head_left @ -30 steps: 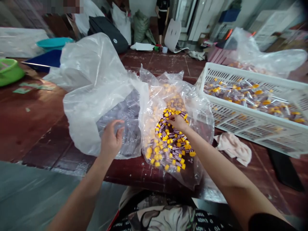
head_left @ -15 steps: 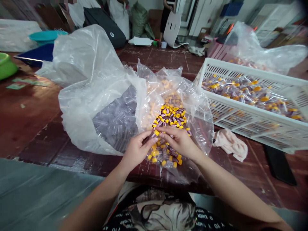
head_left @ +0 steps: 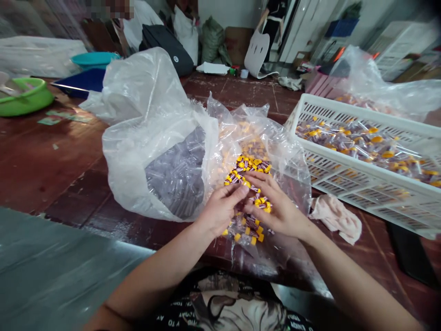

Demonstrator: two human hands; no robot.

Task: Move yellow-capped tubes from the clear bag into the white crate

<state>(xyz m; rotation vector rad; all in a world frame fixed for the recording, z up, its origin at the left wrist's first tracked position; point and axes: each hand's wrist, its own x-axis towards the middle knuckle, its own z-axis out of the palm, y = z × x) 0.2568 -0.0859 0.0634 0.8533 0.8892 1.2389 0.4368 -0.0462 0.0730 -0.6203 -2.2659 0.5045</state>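
Left grip (head_left: 222,204) among yellow caps (head_left: 262,203), shirt (head_left: 237,312) ("TODAY")

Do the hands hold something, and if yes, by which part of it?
Left hand: apparently a yellow-capped piece, pinched near the cap. Right hand: cannot be told.

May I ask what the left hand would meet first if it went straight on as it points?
The left hand would probably meet the right hand first, though the depth between them is hard to judge.

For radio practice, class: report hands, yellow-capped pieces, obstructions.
Left hand apparently holding yellow cap; right hand open. Yellow-capped pieces heaped in clear bag. Hands hide some.
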